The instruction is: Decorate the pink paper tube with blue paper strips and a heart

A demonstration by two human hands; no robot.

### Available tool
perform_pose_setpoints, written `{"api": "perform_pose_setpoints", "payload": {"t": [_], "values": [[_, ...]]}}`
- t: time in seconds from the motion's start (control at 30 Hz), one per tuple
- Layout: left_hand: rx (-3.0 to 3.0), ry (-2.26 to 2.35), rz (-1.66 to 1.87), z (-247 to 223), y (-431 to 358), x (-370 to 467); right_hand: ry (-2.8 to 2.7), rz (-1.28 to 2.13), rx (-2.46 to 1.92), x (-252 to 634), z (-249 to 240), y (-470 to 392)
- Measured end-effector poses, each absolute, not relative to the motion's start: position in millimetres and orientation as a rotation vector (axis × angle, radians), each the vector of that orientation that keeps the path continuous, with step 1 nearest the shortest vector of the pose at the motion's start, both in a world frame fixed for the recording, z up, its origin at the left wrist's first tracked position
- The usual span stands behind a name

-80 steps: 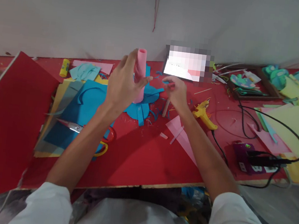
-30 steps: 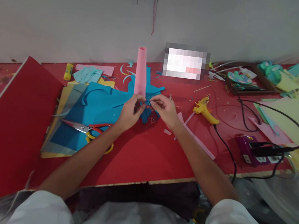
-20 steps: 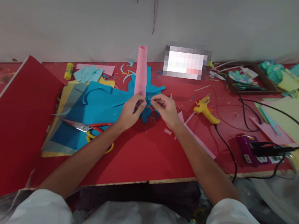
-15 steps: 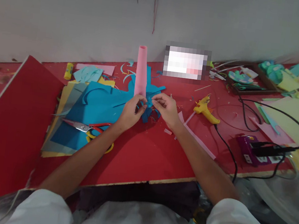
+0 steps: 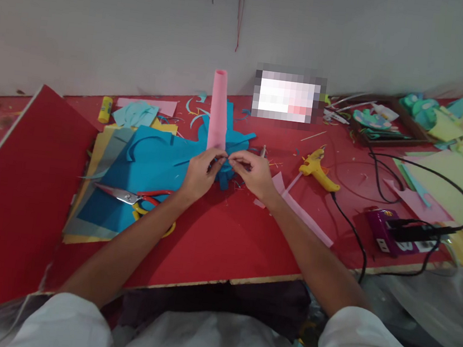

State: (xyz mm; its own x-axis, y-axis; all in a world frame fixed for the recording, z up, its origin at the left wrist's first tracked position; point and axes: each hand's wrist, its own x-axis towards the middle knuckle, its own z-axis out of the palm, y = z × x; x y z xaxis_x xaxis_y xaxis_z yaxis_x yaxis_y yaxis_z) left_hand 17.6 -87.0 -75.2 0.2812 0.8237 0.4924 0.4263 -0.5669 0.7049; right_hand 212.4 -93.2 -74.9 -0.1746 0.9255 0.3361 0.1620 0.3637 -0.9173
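My left hand (image 5: 202, 176) and my right hand (image 5: 253, 173) meet fingertip to fingertip at the centre, each in a pinch. Whatever lies between the fingertips is too small to make out. Right behind them a rolled pink paper tube (image 5: 220, 107) stands upright, its base beside my left fingers. Blue paper strips (image 5: 239, 139) spread around the tube and under my hands. Left of my left hand is a large blue sheet (image 5: 157, 159) on yellow and grey sheets. Scissors (image 5: 129, 197) with red and yellow handles rest on this pile, beside my left forearm.
A yellow glue gun (image 5: 319, 170) lies at the right, its cord running past a purple power box (image 5: 388, 232). Behind are a brown tray (image 5: 388, 137) and a blurred bright patch. A glue stick (image 5: 105, 109) and a raised red board (image 5: 21, 198) are at the left.
My right hand has moved slightly left and down, and its fingertips now meet those of my left hand. My left hand has shifted only a little.
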Motion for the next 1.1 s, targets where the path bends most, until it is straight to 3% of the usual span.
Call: {"api": "perform_pose_setpoints", "payload": {"t": [0.83,1.1], "values": [[2.157,1.145,1.207,-65,-93,17,-1.241,0.907,-1.034,220,-71,-88],[2.070,1.022,1.233,-68,-95,21,-1.159,0.679,-1.097,225,-72,-85]]}}
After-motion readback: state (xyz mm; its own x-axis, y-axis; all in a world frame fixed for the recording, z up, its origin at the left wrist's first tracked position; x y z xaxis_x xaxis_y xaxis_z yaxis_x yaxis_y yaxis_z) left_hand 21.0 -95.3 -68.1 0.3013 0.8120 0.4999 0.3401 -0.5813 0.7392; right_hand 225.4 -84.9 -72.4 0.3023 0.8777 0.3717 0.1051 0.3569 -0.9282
